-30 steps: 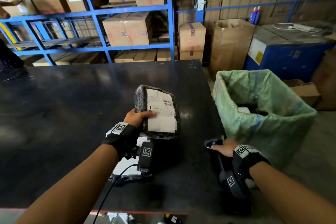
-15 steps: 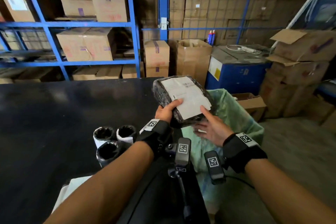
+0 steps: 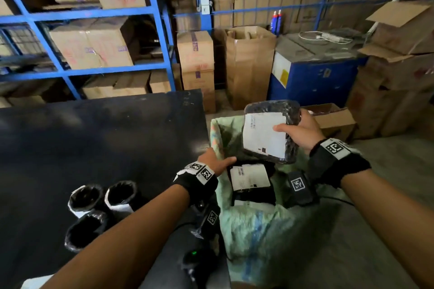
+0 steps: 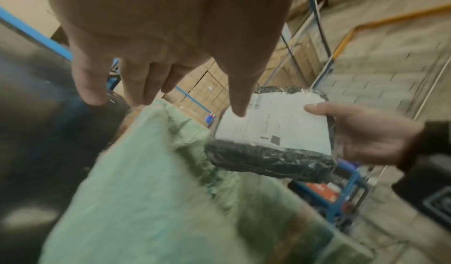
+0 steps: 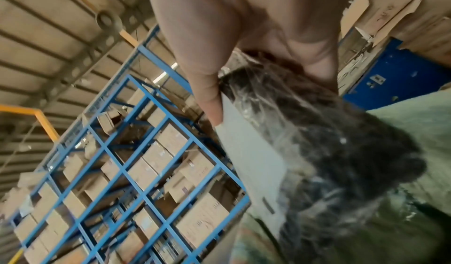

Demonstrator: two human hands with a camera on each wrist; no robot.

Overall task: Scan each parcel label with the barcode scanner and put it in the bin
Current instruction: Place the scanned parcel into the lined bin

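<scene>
A black plastic-wrapped parcel [image 3: 263, 134] with a white label hangs tilted over the open green sack [image 3: 258, 230] that serves as the bin. My right hand [image 3: 296, 129] grips its right edge, thumb on the label and fingers behind. In the left wrist view the parcel [image 4: 273, 133] is held clear above the sack [image 4: 146, 191]. My left hand [image 3: 216, 162] is open with straight fingers by the sack's left rim and holds nothing. A second labelled parcel [image 3: 250, 177] lies inside the sack. A black device with a green light [image 3: 194, 257] lies at the table's near right edge.
Three rolled black parcels [image 3: 101, 206] stand on the black table [image 3: 94, 136] near my left forearm. Blue racking [image 3: 155, 37] with cardboard boxes rises behind the table. A blue machine [image 3: 312, 77] and stacked cartons [image 3: 399, 65] stand beyond the sack.
The parcel went from my left hand to my right hand and moved right, over the sack. My left hand let go and dropped to the sack's rim. The right hand left the table edge.
</scene>
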